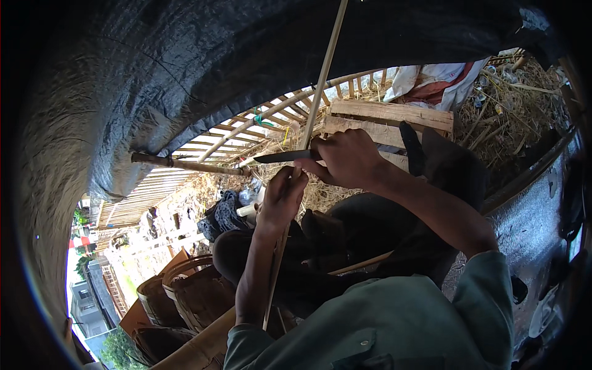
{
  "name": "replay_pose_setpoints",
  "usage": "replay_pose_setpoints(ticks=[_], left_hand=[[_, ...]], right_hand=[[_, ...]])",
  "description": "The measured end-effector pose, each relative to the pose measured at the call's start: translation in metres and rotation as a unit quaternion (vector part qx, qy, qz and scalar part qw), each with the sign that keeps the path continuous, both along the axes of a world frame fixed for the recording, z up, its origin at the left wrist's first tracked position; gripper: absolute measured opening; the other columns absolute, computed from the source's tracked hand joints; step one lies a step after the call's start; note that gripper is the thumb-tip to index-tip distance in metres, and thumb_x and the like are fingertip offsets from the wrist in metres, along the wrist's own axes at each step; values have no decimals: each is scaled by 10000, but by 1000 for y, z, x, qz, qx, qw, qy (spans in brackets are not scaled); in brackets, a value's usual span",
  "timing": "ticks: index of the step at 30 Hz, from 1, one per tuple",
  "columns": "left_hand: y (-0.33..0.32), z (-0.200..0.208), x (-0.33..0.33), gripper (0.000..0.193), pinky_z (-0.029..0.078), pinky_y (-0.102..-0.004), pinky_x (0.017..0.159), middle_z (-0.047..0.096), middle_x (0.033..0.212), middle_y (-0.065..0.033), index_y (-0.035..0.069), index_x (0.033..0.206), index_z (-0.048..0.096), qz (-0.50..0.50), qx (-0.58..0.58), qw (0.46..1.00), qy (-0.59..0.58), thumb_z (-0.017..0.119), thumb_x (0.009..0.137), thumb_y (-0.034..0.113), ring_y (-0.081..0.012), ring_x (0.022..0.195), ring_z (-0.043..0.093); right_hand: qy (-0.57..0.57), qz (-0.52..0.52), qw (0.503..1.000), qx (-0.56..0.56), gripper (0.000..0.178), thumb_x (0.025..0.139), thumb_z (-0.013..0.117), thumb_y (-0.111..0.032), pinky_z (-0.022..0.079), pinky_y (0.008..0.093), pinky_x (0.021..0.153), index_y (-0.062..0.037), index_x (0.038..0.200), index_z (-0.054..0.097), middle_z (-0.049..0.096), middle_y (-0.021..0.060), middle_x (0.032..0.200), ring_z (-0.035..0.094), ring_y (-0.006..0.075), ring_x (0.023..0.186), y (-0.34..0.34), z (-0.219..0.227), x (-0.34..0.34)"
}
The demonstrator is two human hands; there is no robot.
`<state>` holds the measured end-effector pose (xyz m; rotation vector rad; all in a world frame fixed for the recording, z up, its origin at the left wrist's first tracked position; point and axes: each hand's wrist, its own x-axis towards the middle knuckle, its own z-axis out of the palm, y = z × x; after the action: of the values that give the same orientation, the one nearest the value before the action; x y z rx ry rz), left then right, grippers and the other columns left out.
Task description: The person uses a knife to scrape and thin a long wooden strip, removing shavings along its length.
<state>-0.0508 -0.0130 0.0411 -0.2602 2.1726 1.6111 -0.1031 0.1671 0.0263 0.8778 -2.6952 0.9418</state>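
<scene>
Pale strip (323,77), pinched in left-hand (283,197) fingers, runs top centre to lower centre of frame.
Right hand (348,157): fingers wrapped round a dark knife (277,157), blade crossing the strip mid-frame; shallow, steady angle, left fingertips clear of the edge, likely serves best. Outward: wooden boards (391,111) right of centre, baskets (200,293) lower left.

The right hand (349,158) holds a knife (280,156) across a bamboo strip (324,71), which the left hand (282,196) grips on the knife's near side. Baskets (200,294) stand near left, with a slatted fence (140,198) at the far left. Wooden planks (392,113) lie beyond the right hand; a sack (459,85) lies behind them, left of straw (527,95).
</scene>
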Motion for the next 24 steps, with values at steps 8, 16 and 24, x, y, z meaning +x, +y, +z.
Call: replay_pose_setpoints(ticks=[8, 16, 24], left_hand=[[-1, -9, 8, 219, 281, -334, 426, 456, 493, -82, 13, 1040, 509, -37, -138, 977, 160, 528, 898, 179, -135, 413, 415], [-1, -13, 9, 273, 438, -349, 505, 576, 603, -131, -6, 1026, 502, -44, -129, 960, 244, 617, 831, 147, -275, 493, 566], [9, 63, 25, 193, 476, -352, 646, 614, 796, -162, -24, 911, 560, -111, -249, 896, 350, 643, 802, 112, -292, 730, 622]], right_hand=[[-32, 21, 999, 10, 469, 869, 519, -444, 466, 340, 420, -40, 655, 624, 528, 79, 445, 577, 235, 425, -5, 3, 4], [-51, 35, 997, -48, 503, 891, 460, -477, 487, 371, 463, -54, 722, 673, 550, 101, 465, 589, 265, 444, -7, -8, 4], [-99, 30, 994, -29, 405, 891, 499, -402, 484, 371, 476, -55, 764, 665, 565, 94, 503, 590, 263, 464, -1, -16, 3]])
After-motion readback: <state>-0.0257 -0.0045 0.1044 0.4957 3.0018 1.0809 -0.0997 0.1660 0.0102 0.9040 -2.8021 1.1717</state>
